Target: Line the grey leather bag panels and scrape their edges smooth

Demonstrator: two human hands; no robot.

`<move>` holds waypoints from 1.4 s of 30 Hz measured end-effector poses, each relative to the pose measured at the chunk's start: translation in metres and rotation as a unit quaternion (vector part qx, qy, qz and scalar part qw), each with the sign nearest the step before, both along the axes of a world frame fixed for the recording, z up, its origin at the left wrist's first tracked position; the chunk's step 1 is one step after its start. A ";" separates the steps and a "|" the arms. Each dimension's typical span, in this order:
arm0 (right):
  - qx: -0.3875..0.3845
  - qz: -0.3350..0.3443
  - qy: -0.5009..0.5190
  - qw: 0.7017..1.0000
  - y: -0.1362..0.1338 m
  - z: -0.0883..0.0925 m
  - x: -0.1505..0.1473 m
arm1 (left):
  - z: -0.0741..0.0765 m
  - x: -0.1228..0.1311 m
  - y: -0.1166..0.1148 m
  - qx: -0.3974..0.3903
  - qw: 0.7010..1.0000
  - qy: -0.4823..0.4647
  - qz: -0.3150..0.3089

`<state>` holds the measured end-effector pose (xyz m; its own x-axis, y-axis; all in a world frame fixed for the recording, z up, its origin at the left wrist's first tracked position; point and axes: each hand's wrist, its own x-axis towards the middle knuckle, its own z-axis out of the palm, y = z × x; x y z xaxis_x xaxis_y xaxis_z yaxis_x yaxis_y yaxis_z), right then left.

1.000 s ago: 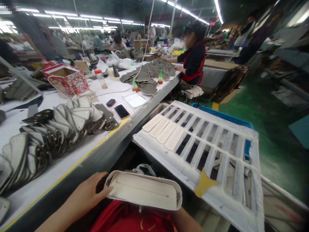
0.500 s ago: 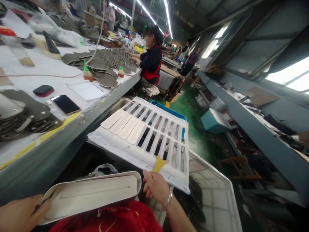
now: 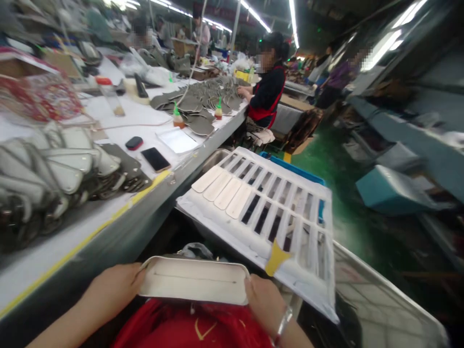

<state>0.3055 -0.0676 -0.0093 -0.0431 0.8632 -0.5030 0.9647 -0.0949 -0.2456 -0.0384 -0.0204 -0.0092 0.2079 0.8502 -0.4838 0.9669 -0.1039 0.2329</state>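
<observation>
I hold a long white oblong piece [image 3: 194,280] with rounded ends and a raised rim flat over my lap. My left hand [image 3: 112,290] grips its left end, fingers curled on the rim. My right hand [image 3: 264,302] grips its right end, a bracelet on the wrist. Just beyond it lies a white slotted tray [image 3: 282,222] with several cream strips [image 3: 224,188] laid in its left slots and a yellow tab [image 3: 276,257] at its near edge.
On the long white worktable [image 3: 90,227] at left lie overlapping grey-and-white pieces [image 3: 54,169], a phone [image 3: 155,159], glue bottles [image 3: 176,118] and a patterned box [image 3: 36,92]. A person in a red apron [image 3: 266,92] works farther along. A teal bin [image 3: 387,188] sits on the green floor.
My right hand has moved from near the tray's yellow tab onto the right end of the white piece. The piece now lies level between both hands. My view has swung left.
</observation>
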 end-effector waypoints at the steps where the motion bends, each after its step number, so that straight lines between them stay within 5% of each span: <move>1: 0.003 0.000 -0.004 1.000 0.001 -0.002 0.001 | 0.006 0.005 0.001 -0.008 1.000 0.008 0.006; 4: 0.002 0.032 -0.003 0.999 0.003 -0.007 0.002 | 0.015 0.006 -0.002 -0.061 0.989 -0.119 0.068; 8: -0.008 0.024 0.015 1.000 0.001 -0.009 0.004 | 0.018 -0.005 -0.015 -0.139 0.937 -0.267 0.179; 13: 0.022 -0.001 0.056 0.998 -0.003 -0.014 0.009 | 0.022 0.004 -0.011 -0.033 0.995 -0.089 0.042; 18: 0.027 0.040 0.028 0.998 -0.007 -0.018 0.007 | 0.020 0.016 -0.001 0.000 0.998 0.058 -0.039; 30: -0.021 0.097 -0.059 0.993 -0.004 -0.001 -0.001 | 0.017 0.005 0.013 -0.066 0.995 -0.035 -0.069; 35: 0.005 0.218 -0.067 0.974 -0.003 -0.003 0.006 | 0.014 0.000 0.013 -0.086 0.991 -0.086 -0.051; 42: 0.022 0.167 -0.032 0.985 -0.008 -0.014 0.009 | 0.012 -0.004 0.008 -0.121 0.981 -0.153 0.005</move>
